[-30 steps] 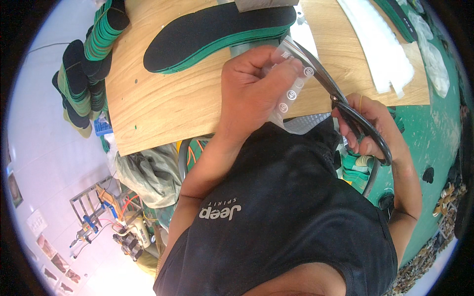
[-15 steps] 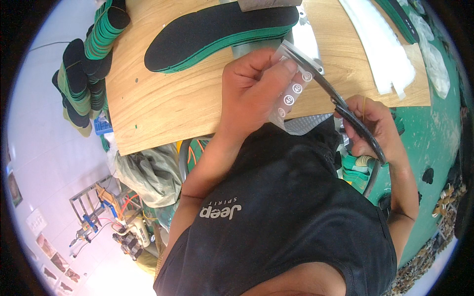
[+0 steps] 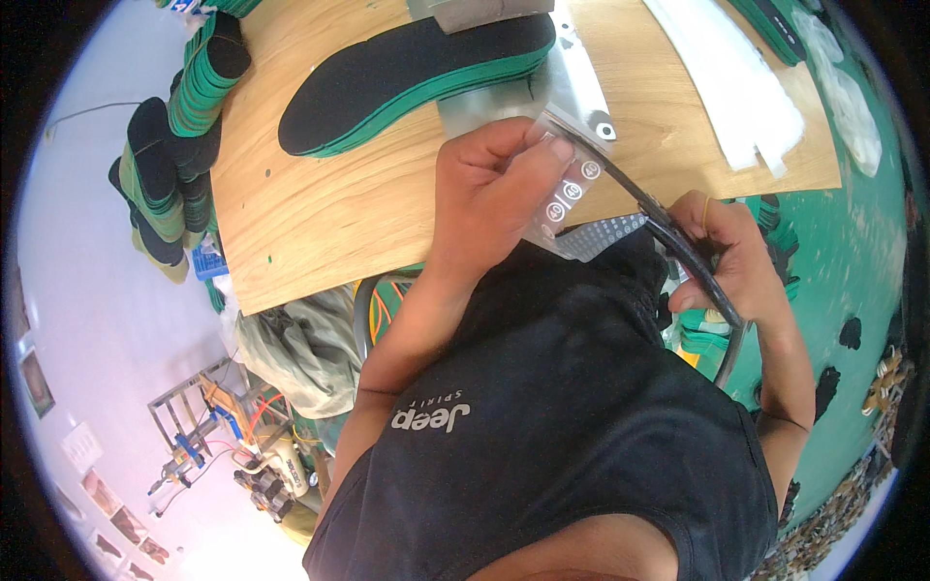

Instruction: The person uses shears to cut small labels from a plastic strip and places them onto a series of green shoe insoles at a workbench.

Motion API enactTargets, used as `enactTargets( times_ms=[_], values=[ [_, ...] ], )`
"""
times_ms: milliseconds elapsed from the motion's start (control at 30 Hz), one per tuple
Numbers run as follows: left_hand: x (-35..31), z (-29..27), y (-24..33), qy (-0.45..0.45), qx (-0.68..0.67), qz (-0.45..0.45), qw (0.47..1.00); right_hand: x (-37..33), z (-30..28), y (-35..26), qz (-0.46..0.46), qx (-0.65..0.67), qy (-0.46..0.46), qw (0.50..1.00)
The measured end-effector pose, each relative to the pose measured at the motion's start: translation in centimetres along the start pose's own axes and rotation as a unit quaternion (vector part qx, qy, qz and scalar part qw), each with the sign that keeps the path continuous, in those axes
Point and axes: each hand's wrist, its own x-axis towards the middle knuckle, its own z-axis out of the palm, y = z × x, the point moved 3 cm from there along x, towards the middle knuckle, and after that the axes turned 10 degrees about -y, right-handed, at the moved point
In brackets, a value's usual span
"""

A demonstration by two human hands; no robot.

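Observation:
My left hand (image 3: 494, 189) is closed, thumb on top, on a clear sheet of round white printed stickers (image 3: 572, 192) over the near edge of the wooden table. The sheet's lower part hangs in front of my black shirt. My right hand (image 3: 731, 257) is wrapped around the handles of long dark scissors (image 3: 683, 242). Their blades slant up to the left and lie along the sheet's right side; whether they are cutting into it I cannot tell. Beyond my left hand, a stack of black-topped green insoles (image 3: 417, 82) lies on the table, partly under a metal block (image 3: 489, 12).
The wooden table (image 3: 339, 223) bears a metal plate (image 3: 581, 87) and white sheet material (image 3: 727, 87). Bundled green-and-black insoles (image 3: 208, 77) stand at its left edge. A grey cloth (image 3: 295, 344) hangs below left, near a machine frame (image 3: 199, 426). The floor (image 3: 823, 261) is green.
The view has shifted a little, so the table's things sit further left. The scissors' blades still lie along the sticker sheet. My right thumb stands slightly lower and further left.

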Motion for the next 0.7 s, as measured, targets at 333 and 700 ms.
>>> enactTargets(
  times_ms=[333, 700],
  values=[
    [-0.6, 2.0, -1.0, -0.052, 0.075, -0.071, 0.993, -1.6, 0.9, 0.3, -0.033, 0.004, 0.035, 0.999],
    [-0.5, 3.3, -0.6, -0.057, 0.229, 0.022, 0.972, -4.9, -2.5, 2.7, 0.012, -0.040, 0.270, 0.962]
  ],
)
